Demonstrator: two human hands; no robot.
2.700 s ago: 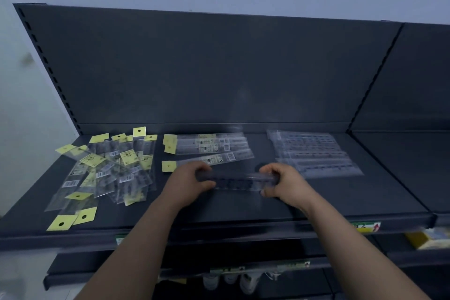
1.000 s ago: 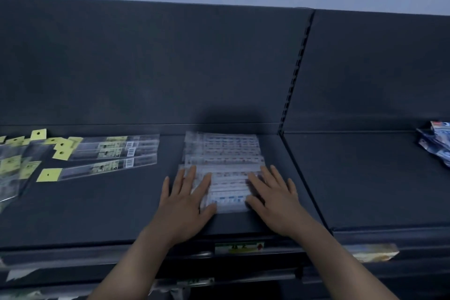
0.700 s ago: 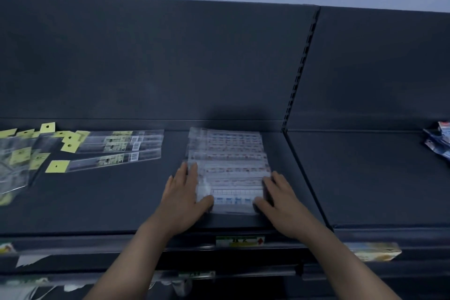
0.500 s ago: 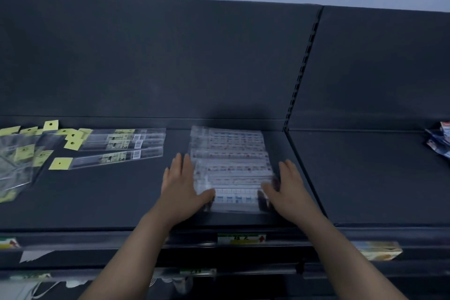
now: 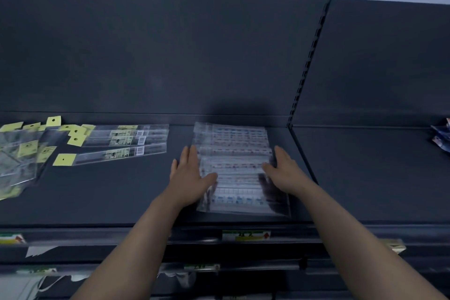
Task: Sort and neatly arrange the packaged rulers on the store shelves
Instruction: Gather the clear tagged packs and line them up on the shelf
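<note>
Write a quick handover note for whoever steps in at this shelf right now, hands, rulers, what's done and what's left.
Left hand: open, flat against the left edge of the clear ruler stack.
Right hand: open, flat against the stack's right edge. Neither hand grips anything.
Stack lies on the shelf next to the upright divider, packs overlapping front to back, sides nearly squared.
Done: a few yellow-tagged rulers laid in rough rows to its left.
Left: the loose pile of yellow-tagged packs at far left is jumbled and needs sorting. Packages at the far right edge are too cut off to identify.
</note>
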